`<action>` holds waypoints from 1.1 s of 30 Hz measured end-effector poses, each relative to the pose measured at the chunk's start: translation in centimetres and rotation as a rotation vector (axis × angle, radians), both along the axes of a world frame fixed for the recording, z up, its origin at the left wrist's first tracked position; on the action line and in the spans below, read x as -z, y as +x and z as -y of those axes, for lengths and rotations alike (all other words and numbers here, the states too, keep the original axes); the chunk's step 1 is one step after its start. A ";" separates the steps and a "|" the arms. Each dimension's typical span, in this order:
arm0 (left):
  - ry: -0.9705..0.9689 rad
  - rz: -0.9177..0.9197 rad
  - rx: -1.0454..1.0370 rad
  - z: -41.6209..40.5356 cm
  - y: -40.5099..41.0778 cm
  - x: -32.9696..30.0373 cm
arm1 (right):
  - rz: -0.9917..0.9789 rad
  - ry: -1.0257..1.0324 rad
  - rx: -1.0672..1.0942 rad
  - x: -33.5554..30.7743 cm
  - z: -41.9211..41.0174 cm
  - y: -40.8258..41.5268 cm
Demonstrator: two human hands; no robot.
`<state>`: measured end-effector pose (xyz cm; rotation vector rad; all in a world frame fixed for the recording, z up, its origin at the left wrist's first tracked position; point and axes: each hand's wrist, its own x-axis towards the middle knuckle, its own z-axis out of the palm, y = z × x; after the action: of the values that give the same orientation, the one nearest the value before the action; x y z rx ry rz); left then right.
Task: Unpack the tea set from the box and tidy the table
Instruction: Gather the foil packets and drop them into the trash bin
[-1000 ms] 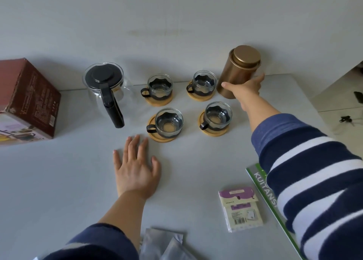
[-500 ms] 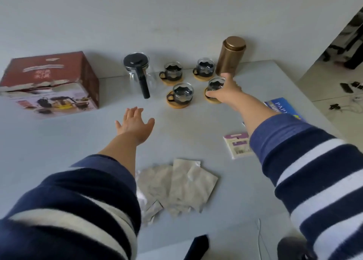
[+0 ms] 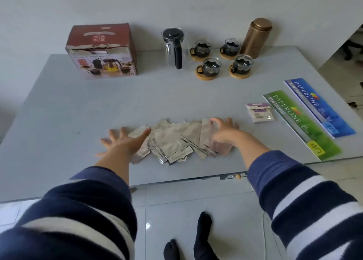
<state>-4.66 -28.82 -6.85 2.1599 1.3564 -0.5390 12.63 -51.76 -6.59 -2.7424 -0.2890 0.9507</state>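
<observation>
Down near the front edge of the grey table (image 3: 59,106), both hands spread over a loose heap of silvery foil packets (image 3: 172,142). The left hand (image 3: 123,142) lies flat with fingers fanned wide, its grip open, touching the heap's left end. The right hand (image 3: 224,132) is somewhat blurred, fingers curled loosely over the packets at the right end; its grip looks open, clasping nothing firmly. Both arms wear navy sleeves with white stripes.

Toward the back of the table the tea set stands unpacked. A glass teapot (image 3: 173,47) with a black lid and handle stands upright just right of the red cardboard box (image 3: 102,51), whose torn top flap faces forward. Four glass cups (image 3: 223,58) with black holders sit on round wooden coasters in two rows, and a bronze canister (image 3: 255,38) stands upright beside the rear right cup.

On the right side lie a small white packet with a purple header (image 3: 259,112), a green receipt book (image 3: 300,124) and a blue receipt book (image 3: 318,106), side by side, slanting.
</observation>
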 end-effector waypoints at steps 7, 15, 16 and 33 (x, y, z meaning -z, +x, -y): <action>0.127 0.108 0.047 5.1 1.0 0.2 | 0.194 0.054 0.019 1.0 -3.3 -4.4; -0.246 0.511 -0.230 6.0 1.1 0.9 | 0.022 0.365 0.264 0.6 -5.4 -7.3; -0.301 0.539 -0.260 5.9 0.7 1.2 | -0.025 0.402 0.317 0.5 -5.3 -7.1; -0.810 0.626 -0.107 15.7 6.5 -3.2 | -0.330 0.945 0.742 -3.9 9.9 -4.5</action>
<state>1.88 -44.52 -3.67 1.3970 0.7162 -0.2568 8.11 -61.63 -2.71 -1.5857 0.2716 0.7434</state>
